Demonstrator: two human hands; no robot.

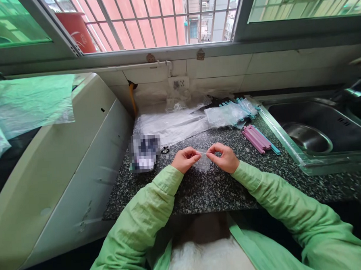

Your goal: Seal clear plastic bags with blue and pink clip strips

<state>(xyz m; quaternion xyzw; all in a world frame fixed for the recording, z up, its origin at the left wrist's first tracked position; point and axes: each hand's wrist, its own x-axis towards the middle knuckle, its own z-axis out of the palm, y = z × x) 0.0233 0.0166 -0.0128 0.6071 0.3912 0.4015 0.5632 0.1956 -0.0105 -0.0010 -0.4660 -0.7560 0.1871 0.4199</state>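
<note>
Over the middle of the speckled counter, my left hand (186, 159) and my right hand (223, 157) face each other, a small gap between them. Each pinches one side of the top edge of a small clear plastic bag (203, 163), which hangs down between my fingers. The bag is so transparent that I cannot make out anything in it. Off to the right of my right hand lies a bundle of pink sticks (257, 139) with a blue stick (270, 142) along its side. Behind them, clear packets (228, 114) rest against more blue sticks (244, 106).
A large clear plastic sheet (170, 125) covers the counter's back part. Left of my hands sits a pixelated object (144, 153) beside a small dark item (165, 149). A steel sink (293, 161) borders the right side; a bulky pale appliance (87, 156) borders the left. Barred windows stand behind.
</note>
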